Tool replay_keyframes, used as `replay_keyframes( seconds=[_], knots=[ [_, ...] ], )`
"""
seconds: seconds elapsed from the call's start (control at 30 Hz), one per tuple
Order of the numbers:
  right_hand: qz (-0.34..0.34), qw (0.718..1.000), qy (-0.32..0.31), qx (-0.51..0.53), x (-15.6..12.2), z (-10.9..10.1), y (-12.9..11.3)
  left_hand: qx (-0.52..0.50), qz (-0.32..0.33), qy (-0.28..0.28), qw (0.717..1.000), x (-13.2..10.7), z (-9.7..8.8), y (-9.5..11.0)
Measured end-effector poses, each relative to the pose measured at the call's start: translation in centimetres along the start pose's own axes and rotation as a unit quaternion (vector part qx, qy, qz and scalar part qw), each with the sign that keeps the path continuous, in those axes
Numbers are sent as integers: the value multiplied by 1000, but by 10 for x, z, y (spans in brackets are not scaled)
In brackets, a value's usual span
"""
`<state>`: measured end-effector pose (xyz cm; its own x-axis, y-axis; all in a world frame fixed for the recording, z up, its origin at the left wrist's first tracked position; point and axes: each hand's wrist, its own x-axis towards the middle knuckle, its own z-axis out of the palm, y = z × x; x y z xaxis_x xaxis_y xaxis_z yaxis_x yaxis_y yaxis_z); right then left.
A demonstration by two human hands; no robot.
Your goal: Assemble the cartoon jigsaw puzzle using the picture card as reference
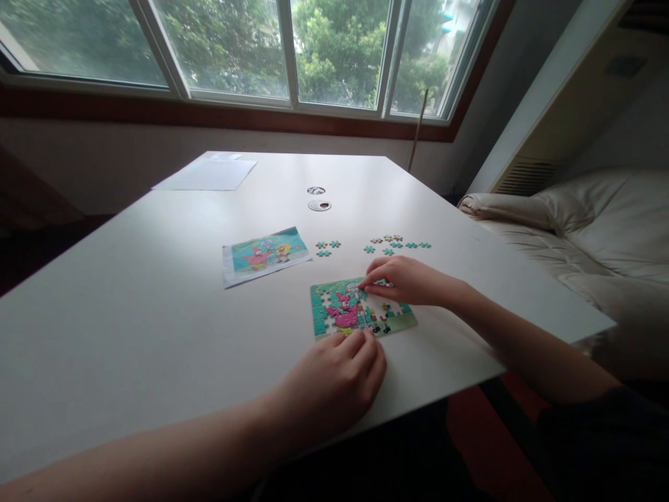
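Note:
A partly assembled jigsaw puzzle (342,317) lies on the white table, with a teal border, a pink starfish figure and gaps in its middle and right. My left hand (337,376) is closed, its curled fingers resting on the puzzle's near edge; the fingertips are partly hidden. Over the upper middle of the puzzle, my right hand (402,280) comes in from the right. Its thumb and forefinger pinch at a small pale puzzle piece that they mostly cover. Several loose teal pieces (412,245) lie beyond the right hand, and a smaller group (324,253) sits left of them.
A printed reference picture (269,252) of the same cartoon scene lies left of the puzzle. Farther back are two round table inserts (319,206) and white paper sheets (209,174). A cream leather sofa (585,244) stands right of the table (157,314), windows behind it.

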<state>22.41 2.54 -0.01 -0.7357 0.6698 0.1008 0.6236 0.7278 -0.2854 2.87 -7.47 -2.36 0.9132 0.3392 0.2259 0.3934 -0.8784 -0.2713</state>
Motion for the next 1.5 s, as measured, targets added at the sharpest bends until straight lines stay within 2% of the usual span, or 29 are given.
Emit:
replay_keyframes(
  seconds=[0.33,0.73,1.0,1.17,1.27,1.37,1.5],
  knots=[
    [-15,1000,-6,23,-1,-1,2,-4,-6,-4,1000,0,0,0],
    [-42,997,-38,56,-1,-5,13,32,15,42,998,-3,-2,7],
    [-52,996,-25,66,-2,-10,28,7,-53,23,998,-2,1,4],
    [3,998,22,50,-4,-22,51,-24,-109,16,994,-1,10,1],
    [77,993,90,3,-11,-34,74,-44,-124,-3,991,-2,12,0],
    [165,974,137,-72,-24,-48,101,-54,-130,-12,990,-2,11,0],
    [258,952,124,-112,-40,-56,131,-62,-143,-19,988,-2,10,-1]
  ],
)
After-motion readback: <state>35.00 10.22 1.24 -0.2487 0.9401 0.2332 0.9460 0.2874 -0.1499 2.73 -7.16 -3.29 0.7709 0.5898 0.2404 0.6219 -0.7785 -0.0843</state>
